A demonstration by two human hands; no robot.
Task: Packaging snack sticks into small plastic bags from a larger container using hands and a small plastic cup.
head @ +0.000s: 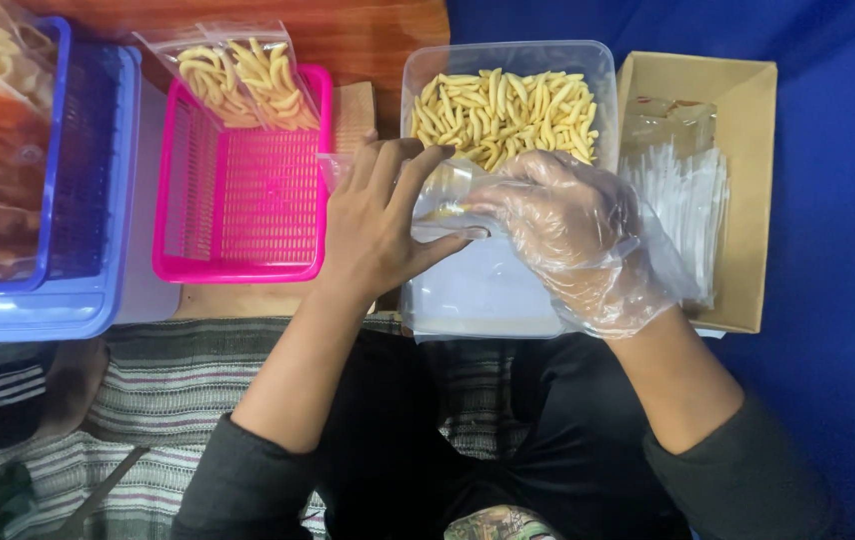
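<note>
Holding a small clear plastic bag (443,195) between both hands, I sat with the work laid out before my knees; my bare left hand (380,225) was closed on the bag's left side, fingers curled over its top edge and thumb stretched along its lower edge; my right hand (573,235), in a loose clear plastic glove, pinched the bag from the right, fingertips gathered at its mouth; a few pale yellow snack sticks showed inside the bag, though how many I could not tell; the bag hung just above the near, bare half of a clear plastic tub (488,295), whose far half held a heap of the same snack sticks (503,110); just right of the tub stood an open cardboard box (748,150) with a stack of empty clear bags (683,200) in it; left of my left hand sat a pink basket (243,180), and two filled bags of sticks (243,75) leaned at its far edge; further left was a blue basket (88,200) holding more packed snacks; a blue cloth (838,250) covered the right side.
</note>
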